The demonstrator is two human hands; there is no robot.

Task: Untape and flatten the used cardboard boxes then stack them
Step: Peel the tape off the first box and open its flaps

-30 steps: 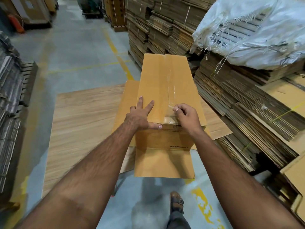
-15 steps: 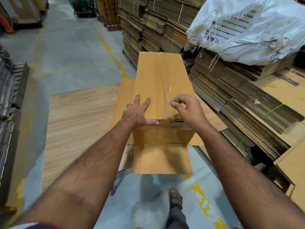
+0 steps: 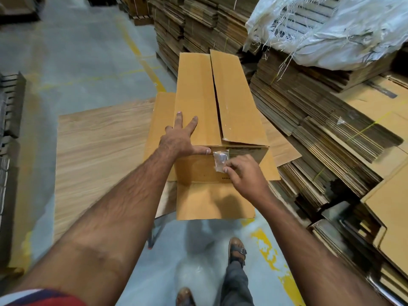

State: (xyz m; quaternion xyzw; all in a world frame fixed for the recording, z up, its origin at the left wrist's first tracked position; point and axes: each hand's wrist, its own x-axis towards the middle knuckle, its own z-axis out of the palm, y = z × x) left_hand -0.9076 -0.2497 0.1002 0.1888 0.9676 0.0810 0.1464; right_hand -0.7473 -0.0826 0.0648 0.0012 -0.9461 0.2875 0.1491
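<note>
A person is standing over a long cardboard box [image 3: 205, 111] that is lying on a wooden board [image 3: 99, 146], seen from a camera on their head. The left hand [image 3: 181, 140] is resting flat on the box's top, fingers spread and straight, thumb lying along the near top edge. Just beside it and slightly lower, the right hand [image 3: 245, 175] is pinching a strip of clear tape [image 3: 220, 161] between thumb and fingertips, against the near end of the box. The two hands are close together but not touching.

Beyond the hands, the seam along the top is standing open: the right flap [image 3: 238, 100] is lifting a little from the left one (no tape is visibly bridging the gap there). The remaining tape is clinging to the near end face, so the untaping looks nearly finished on this side; the far end cannot be seen.

The box is keeping its full shape, so flattening and stacking are not yet done. To the right of the hands, stacks of flattened cardboard [image 3: 320, 129] are lying under a white sack [image 3: 331, 29].
</note>
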